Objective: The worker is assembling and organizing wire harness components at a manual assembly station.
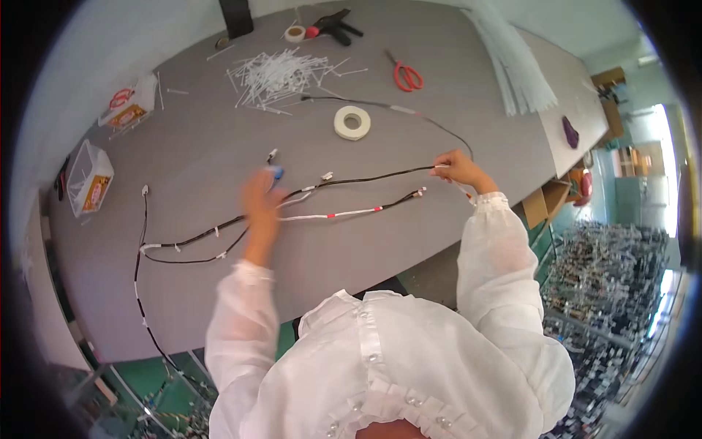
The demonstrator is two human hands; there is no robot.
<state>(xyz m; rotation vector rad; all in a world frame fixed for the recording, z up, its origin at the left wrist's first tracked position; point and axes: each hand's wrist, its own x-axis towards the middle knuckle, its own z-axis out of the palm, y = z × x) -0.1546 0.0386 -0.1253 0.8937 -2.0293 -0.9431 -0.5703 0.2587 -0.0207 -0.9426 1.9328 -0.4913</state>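
Note:
A black wire harness (365, 178) with several branches lies across the grey table. My right hand (464, 173) is closed in a pinch on its right end, where a thinner wire loops back toward the far side. My left hand (262, 205), smeared by motion, is over the middle of the harness; its fingers are not clear. A blue connector (276, 173) shows right beside that hand. Nearer to me, a white branch (311, 216) with red marks runs right to a black end with small connectors. A white connector (145, 190) tips the far-left branch.
Beyond the harness lie a white tape roll (368, 124), a pile of white cable ties (281, 77), red-handled scissors (407, 77) and a black clamp (338, 28). White plastic boxes (89, 179) stand at left. Long white strips (512, 69) lie far right. One harness branch hangs over the near-left edge.

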